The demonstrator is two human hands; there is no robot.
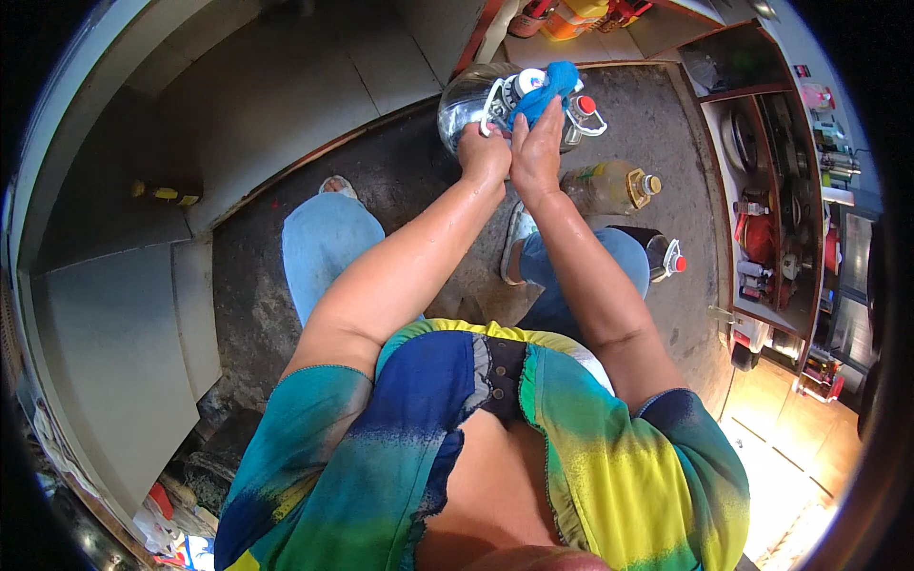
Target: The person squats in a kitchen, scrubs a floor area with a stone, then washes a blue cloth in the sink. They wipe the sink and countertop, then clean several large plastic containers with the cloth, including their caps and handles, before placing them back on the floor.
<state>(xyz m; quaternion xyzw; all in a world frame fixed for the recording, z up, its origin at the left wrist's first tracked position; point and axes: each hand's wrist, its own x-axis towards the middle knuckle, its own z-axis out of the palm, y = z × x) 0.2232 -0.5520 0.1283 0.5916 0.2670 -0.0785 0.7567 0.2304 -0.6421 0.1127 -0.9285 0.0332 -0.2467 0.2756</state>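
My left hand (pixel 484 153) is closed at the white carry handle (pixel 490 100) of a large clear plastic jug (pixel 457 118), its fingertips partly hidden. Beside it, my right hand (pixel 535 153) holds a bunched blue cloth (pixel 546 96) against the jug's neck, with the fingers stretched along it. A white cap (pixel 530 81) shows past the cloth. Just right of the cloth is a second container with a red cap (pixel 585 106) and a white handle (pixel 591 130); my right hand and the cloth hide part of it. Both wrists touch or nearly touch.
On the dark floor, right of my hands, stand a yellowish oil bottle (pixel 603 187) and a dark bottle with a red cap (pixel 660 255). Tiled cabinets or walls (pixel 300 93) rise at left. Open shelves (pixel 757 214) with cookware line the right; more bottles (pixel 575 18) fill a compartment ahead.
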